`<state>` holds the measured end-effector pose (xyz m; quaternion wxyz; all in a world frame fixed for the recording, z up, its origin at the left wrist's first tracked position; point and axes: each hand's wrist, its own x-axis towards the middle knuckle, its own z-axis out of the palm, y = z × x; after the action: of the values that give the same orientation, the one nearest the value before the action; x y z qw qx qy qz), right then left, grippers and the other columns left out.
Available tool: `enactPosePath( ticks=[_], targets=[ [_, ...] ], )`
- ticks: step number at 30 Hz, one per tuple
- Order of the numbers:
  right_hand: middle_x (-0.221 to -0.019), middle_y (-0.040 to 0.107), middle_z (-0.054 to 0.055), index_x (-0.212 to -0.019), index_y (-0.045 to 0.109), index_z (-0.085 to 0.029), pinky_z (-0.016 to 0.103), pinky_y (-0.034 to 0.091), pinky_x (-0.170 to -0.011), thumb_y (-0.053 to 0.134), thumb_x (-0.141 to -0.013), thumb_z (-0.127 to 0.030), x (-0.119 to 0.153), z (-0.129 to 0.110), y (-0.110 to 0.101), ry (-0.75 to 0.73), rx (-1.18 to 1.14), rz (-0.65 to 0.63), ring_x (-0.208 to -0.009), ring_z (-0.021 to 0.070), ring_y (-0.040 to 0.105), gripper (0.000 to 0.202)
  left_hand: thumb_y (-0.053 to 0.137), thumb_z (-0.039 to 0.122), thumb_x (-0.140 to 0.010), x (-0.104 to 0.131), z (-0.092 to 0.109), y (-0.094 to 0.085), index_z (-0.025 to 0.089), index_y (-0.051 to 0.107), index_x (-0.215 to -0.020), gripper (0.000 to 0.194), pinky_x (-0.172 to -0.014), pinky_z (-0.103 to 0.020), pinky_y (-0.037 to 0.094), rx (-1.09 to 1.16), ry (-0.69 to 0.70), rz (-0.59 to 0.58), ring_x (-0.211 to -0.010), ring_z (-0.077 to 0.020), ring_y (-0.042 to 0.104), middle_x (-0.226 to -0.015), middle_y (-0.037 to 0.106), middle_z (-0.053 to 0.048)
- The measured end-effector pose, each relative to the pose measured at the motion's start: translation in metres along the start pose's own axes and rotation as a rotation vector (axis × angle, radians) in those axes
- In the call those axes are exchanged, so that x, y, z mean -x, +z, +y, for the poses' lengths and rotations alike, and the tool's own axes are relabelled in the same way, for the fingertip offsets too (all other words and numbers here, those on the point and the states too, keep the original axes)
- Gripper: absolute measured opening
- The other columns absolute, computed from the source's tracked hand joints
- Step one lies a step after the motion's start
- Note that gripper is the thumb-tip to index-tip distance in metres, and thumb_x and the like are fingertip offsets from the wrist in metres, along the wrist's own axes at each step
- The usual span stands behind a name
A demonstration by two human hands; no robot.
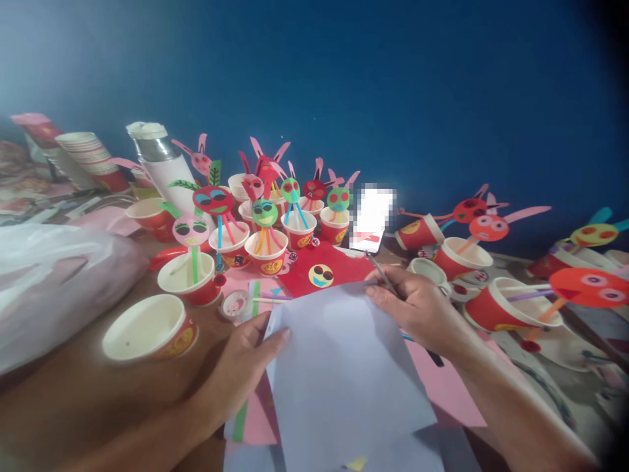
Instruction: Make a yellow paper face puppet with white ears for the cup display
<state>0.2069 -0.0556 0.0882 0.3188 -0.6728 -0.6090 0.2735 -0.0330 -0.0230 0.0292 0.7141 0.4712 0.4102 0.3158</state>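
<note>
Bluish paper curves, pinched in closed grip by left hand and, with a slim tool, right hand.

**Pale Haze at Left, Black Corner at Right**

The light is soft and uneven: the blue wall is washed pale at far left and deepens rightward into a black, curved corner. The phone screen glares pure white, its surroundings broken into coarse pixel blocks. Soft shadows dull the brown tabletop near left; the paper sheet looks evenly lit. Both side edges smear and stretch, while the middle is clearer.
</note>
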Motion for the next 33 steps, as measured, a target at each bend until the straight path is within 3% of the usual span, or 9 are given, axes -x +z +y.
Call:
enactPosePath(
  ticks=[5,8,13,15,19,22,24,27,33],
  targets=[
    [-0.054,0.044,-0.006,-0.085,0.060,-0.021,0.022,0.037,-0.045,0.050,-0.085,-0.037,-0.005,0.006,0.006,0.032,-0.019,0.036,-0.045,0.0102,0.043,0.019,0.058,0.041,-0.080,-0.005,-0.002,-0.007,0.021,0.069,-0.086,0.024,-0.072,-0.033,0.055,0.003,-0.014,0.058,-0.072,-0.0217,0.069,-0.076,0.073,-0.003],
    [-0.060,0.056,-0.003,-0.092,0.061,-0.021,0.023,0.044,-0.049,0.054,-0.082,-0.040,-0.008,0.010,0.006,0.061,-0.051,0.079,-0.053,0.0135,0.054,0.023,0.058,0.046,-0.077,-0.005,0.001,-0.009,0.023,0.069,-0.077,0.026,-0.075,-0.031,0.056,-0.027,-0.005,0.111,-0.079,-0.0229,0.069,-0.077,0.073,-0.003],
    [-0.082,0.070,0.002,-0.089,0.066,-0.022,0.028,0.052,-0.062,0.064,-0.074,-0.040,-0.005,0.004,0.001,0.109,-0.089,-0.144,-0.076,0.0220,0.065,0.023,0.058,0.051,-0.077,-0.007,0.001,-0.010,0.021,0.067,-0.087,0.033,-0.079,-0.035,0.055,-0.034,0.015,0.177,-0.093,-0.0259,0.066,-0.087,0.071,-0.006],
    [-0.073,0.068,0.001,-0.081,0.067,-0.021,0.025,0.049,-0.054,0.063,-0.075,-0.036,-0.002,-0.003,-0.002,0.162,-0.059,0.000,-0.066,0.0190,0.062,0.017,0.055,0.055,-0.077,-0.008,0.002,-0.011,0.021,0.065,-0.093,0.039,-0.070,-0.035,0.056,0.003,0.018,0.127,-0.087,-0.0258,0.067,-0.086,0.071,-0.006],
    [-0.061,0.059,0.001,-0.085,0.065,-0.014,0.024,0.038,-0.042,0.064,-0.074,-0.035,0.001,-0.013,-0.015,0.319,-0.015,0.584,-0.051,0.0132,0.051,0.023,0.047,0.052,-0.084,-0.008,0.010,-0.013,0.021,0.063,-0.096,0.037,-0.059,-0.029,0.053,0.186,0.020,-0.097,-0.076,-0.0201,0.066,-0.085,0.070,-0.005],
    [-0.078,0.065,0.003,-0.093,0.067,-0.016,0.028,0.045,-0.053,0.063,-0.076,-0.035,-0.003,-0.008,-0.030,0.247,-0.074,0.868,-0.065,0.0154,0.057,0.026,0.052,0.043,-0.085,-0.008,0.013,-0.015,0.017,0.065,-0.093,0.030,-0.056,-0.023,0.049,0.126,0.011,-0.090,-0.072,-0.0152,0.064,-0.088,0.070,-0.006],
    [-0.081,0.068,0.003,-0.081,0.069,-0.019,0.030,0.048,-0.057,0.063,-0.076,-0.032,-0.007,0.000,-0.039,0.141,-0.190,1.022,-0.067,0.0165,0.060,0.016,0.059,0.038,-0.082,-0.008,0.013,-0.019,0.016,0.064,-0.097,0.027,-0.054,-0.022,0.047,0.026,-0.047,-0.062,-0.073,-0.0150,0.064,-0.095,0.069,-0.008],
    [-0.074,0.069,0.000,-0.066,0.068,-0.021,0.031,0.051,-0.056,0.068,-0.072,-0.029,-0.011,0.011,-0.048,0.050,-0.399,1.123,-0.058,0.0141,0.060,0.010,0.067,0.031,-0.075,-0.007,0.011,-0.024,0.018,0.060,-0.106,0.034,-0.054,-0.024,0.048,0.042,-0.175,0.004,-0.082,-0.0191,0.064,-0.107,0.066,-0.010],
    [-0.063,0.067,-0.003,-0.078,0.074,-0.022,0.024,0.051,-0.046,0.073,-0.067,-0.030,-0.012,0.019,-0.048,0.044,-0.537,1.053,-0.048,0.0104,0.058,0.013,0.072,0.025,-0.069,-0.005,0.014,-0.026,0.017,0.062,-0.103,0.037,-0.049,-0.026,0.048,0.105,-0.292,0.034,-0.080,-0.0213,0.064,-0.107,0.065,-0.011]
  ],
)
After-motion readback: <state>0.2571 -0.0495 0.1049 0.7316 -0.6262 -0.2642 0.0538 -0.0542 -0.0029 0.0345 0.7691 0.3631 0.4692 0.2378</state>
